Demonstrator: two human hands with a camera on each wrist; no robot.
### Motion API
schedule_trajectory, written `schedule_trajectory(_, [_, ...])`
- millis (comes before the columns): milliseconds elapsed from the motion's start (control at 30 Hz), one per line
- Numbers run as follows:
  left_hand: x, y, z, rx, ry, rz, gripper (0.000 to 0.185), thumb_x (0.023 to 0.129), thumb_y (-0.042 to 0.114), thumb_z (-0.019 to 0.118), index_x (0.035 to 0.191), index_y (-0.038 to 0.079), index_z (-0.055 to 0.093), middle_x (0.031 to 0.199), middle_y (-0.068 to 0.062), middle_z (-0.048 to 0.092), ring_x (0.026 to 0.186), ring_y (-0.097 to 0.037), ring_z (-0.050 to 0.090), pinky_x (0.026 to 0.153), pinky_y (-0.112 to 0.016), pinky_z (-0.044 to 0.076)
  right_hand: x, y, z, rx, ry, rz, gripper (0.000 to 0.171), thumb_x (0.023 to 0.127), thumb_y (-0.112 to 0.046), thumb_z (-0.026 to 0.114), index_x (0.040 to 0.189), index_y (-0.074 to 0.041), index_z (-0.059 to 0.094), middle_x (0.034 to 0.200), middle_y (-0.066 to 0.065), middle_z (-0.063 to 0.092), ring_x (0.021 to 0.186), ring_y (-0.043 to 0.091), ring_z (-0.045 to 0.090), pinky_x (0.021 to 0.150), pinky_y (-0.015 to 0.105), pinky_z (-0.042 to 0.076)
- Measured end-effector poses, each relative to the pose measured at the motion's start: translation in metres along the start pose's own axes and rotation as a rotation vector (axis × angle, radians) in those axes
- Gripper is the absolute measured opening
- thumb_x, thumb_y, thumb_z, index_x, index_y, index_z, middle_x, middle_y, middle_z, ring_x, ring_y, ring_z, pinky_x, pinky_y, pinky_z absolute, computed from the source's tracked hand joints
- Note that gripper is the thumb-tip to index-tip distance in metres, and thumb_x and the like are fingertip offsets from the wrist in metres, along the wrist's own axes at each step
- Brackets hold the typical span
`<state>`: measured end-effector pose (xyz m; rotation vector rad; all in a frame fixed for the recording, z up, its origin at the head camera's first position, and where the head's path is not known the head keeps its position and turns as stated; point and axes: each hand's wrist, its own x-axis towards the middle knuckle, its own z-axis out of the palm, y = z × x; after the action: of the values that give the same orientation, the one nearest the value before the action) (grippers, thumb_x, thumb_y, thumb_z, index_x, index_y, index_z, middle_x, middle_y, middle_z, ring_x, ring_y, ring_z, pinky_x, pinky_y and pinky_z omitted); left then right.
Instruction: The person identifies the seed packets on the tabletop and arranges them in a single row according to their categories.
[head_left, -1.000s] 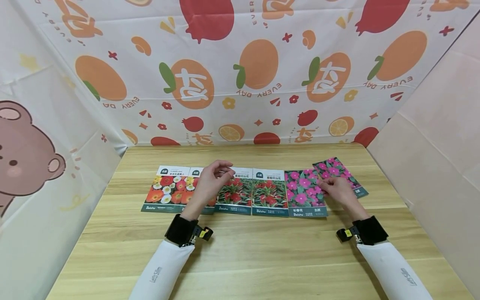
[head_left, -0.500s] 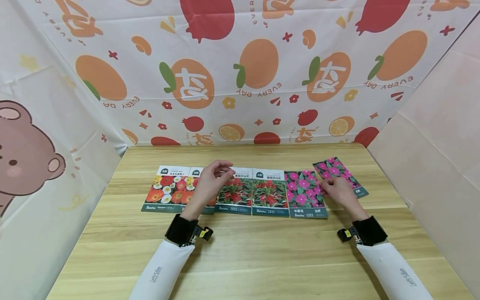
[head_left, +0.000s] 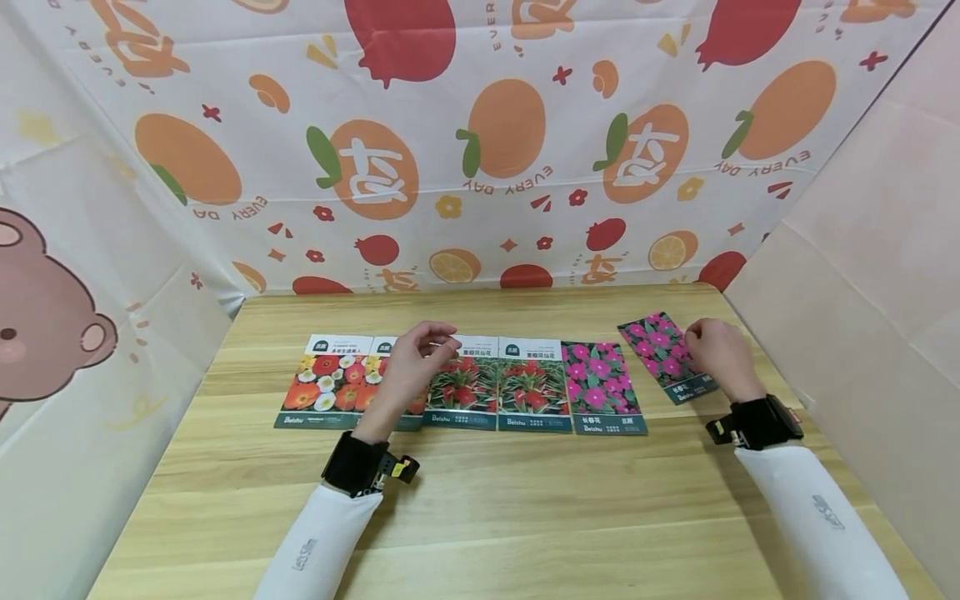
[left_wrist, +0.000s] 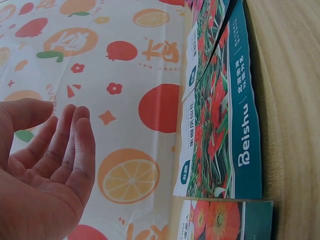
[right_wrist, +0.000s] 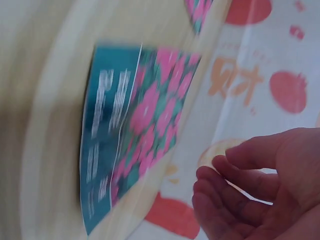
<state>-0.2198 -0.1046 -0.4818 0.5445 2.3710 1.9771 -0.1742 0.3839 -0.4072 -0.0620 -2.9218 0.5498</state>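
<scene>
Now we see a row of glossy, flat rectangular paper seed packets laid edge to edge on the pale wood-grain table (head_left: pixel 480 517): two orange-and-white poppy packets (head_left: pixel 330 383) at the left, two red-and-green flower packets (head_left: pixel 498 385) in the middle, and one pink-flowered packet with a teal band (head_left: pixel 602 388) at the right end of the row. A second pink-flowered seed packet (head_left: pixel 663 354) lies apart from the row, tilted, toward the far right of the table.

Our left hand (head_left: pixel 411 367) hangs over the seam between the poppy packets and the red ones, fingers loosely curled and holding nothing; the left wrist view shows the palm bare and relaxed, clear of the paper. Our right hand (head_left: pixel 718 354) sits just beside the tilted pink packet, at its right edge. The right wrist view is blurred, but the fingers (right_wrist: pixel 225 192) look softly bent and empty, and we cannot tell whether they touch the packet. A smooth printed fruit-pattern cloth (head_left: pixel 480 150) backs the table.
</scene>
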Motion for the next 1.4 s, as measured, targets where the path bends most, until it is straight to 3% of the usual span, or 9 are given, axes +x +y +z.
schedule_trajectory(167, [-0.004, 0.015, -0.003, 0.007, -0.002, -0.001, 0.045, 0.103, 0.044, 0.065, 0.137, 0.016, 0.062, 0.120, -0.007, 0.067, 0.104, -0.022, 0.067, 0.085, -0.038, 0.057, 0.012, 0.013, 0.001, -0.071, -0.093, 0.056, 0.037, 0.103, -0.019, 0.060, 0.075, 0.005, 0.059, 0.062, 0.013, 0.050, 0.060, 0.030, 0.050, 0.055, 0.040, 0.035])
schedule_trajectory(300, [0.002, -0.006, -0.001, 0.017, 0.023, -0.006, 0.052, 0.098, 0.055, 0.065, 0.137, 0.019, 0.062, 0.118, 0.001, 0.067, 0.104, -0.017, 0.067, 0.086, -0.034, 0.058, 0.020, 0.021, 0.007, -0.098, -0.199, 0.118, 0.044, 0.102, -0.030, 0.063, 0.082, 0.009, 0.062, 0.077, 0.024, 0.059, 0.072, 0.039, 0.058, 0.064, 0.047, 0.045])
schedule_trajectory(467, [0.005, -0.012, 0.000, -0.036, 0.030, -0.002, 0.054, 0.098, 0.053, 0.067, 0.136, 0.016, 0.062, 0.116, 0.000, 0.068, 0.103, -0.019, 0.067, 0.085, -0.036, 0.059, 0.024, 0.027, 0.014, -0.074, -0.302, 0.204, 0.045, 0.099, -0.035, 0.065, 0.068, -0.006, 0.053, 0.068, 0.010, 0.050, 0.064, 0.027, 0.049, 0.058, 0.036, 0.036])
schedule_trajectory(733, [0.007, -0.014, 0.001, -0.031, 0.037, 0.007, 0.047, 0.100, 0.045, 0.067, 0.136, 0.016, 0.063, 0.115, 0.001, 0.068, 0.103, -0.020, 0.067, 0.085, -0.036, 0.058, 0.021, 0.029, 0.017, -0.071, -0.238, 0.213, 0.046, 0.098, -0.031, 0.068, 0.063, -0.008, 0.049, 0.063, 0.007, 0.045, 0.060, 0.024, 0.046, 0.055, 0.034, 0.032])
schedule_trajectory(933, [0.003, -0.008, 0.001, -0.016, 0.034, 0.010, 0.046, 0.100, 0.048, 0.066, 0.135, 0.018, 0.064, 0.116, 0.002, 0.068, 0.102, -0.017, 0.067, 0.084, -0.034, 0.059, 0.022, 0.036, 0.012, 0.049, -0.191, 0.187, 0.043, 0.098, -0.021, 0.065, 0.062, -0.009, 0.047, 0.060, 0.002, 0.043, 0.058, 0.021, 0.043, 0.054, 0.033, 0.032])
schedule_trajectory(967, [0.003, -0.009, 0.001, -0.030, 0.022, 0.024, 0.043, 0.101, 0.045, 0.065, 0.134, 0.017, 0.064, 0.118, 0.001, 0.067, 0.103, -0.017, 0.067, 0.085, -0.033, 0.058, 0.022, 0.038, 0.010, 0.082, -0.184, 0.190, 0.039, 0.099, -0.019, 0.064, 0.065, -0.005, 0.051, 0.062, 0.002, 0.046, 0.060, 0.020, 0.044, 0.055, 0.033, 0.033])
schedule_trajectory(1067, [-0.005, 0.026, 0.002, -0.040, 0.008, 0.014, 0.036, 0.104, 0.036, 0.064, 0.132, 0.014, 0.065, 0.122, -0.009, 0.067, 0.106, -0.025, 0.066, 0.089, -0.043, 0.058, 0.022, 0.041, 0.003, 0.202, -0.185, 0.236, 0.028, 0.102, -0.016, 0.058, 0.089, 0.008, 0.062, 0.076, 0.010, 0.057, 0.066, 0.018, 0.051, 0.059, 0.031, 0.041])
schedule_trajectory(1200, [-0.013, 0.060, 0.002, -0.041, 0.003, -0.003, 0.031, 0.105, 0.026, 0.064, 0.130, 0.008, 0.064, 0.124, -0.019, 0.064, 0.107, -0.033, 0.065, 0.090, -0.055, 0.056, 0.019, 0.038, -0.003, 0.355, -0.210, 0.337, 0.044, 0.107, -0.021, 0.052, 0.126, 0.018, 0.050, 0.105, 0.022, 0.055, 0.077, 0.017, 0.055, 0.063, 0.029, 0.048])
schedule_trajectory(1400, [0.000, -0.003, 0.002, -0.012, 0.021, 0.041, 0.042, 0.104, 0.040, 0.063, 0.138, 0.015, 0.061, 0.127, -0.003, 0.064, 0.109, -0.019, 0.065, 0.086, -0.036, 0.059, 0.016, 0.012, -0.007, 0.491, -0.214, 0.350, 0.055, 0.109, -0.031, 0.049, 0.140, 0.014, 0.042, 0.112, 0.022, 0.054, 0.076, 0.013, 0.059, 0.062, 0.030, 0.055])
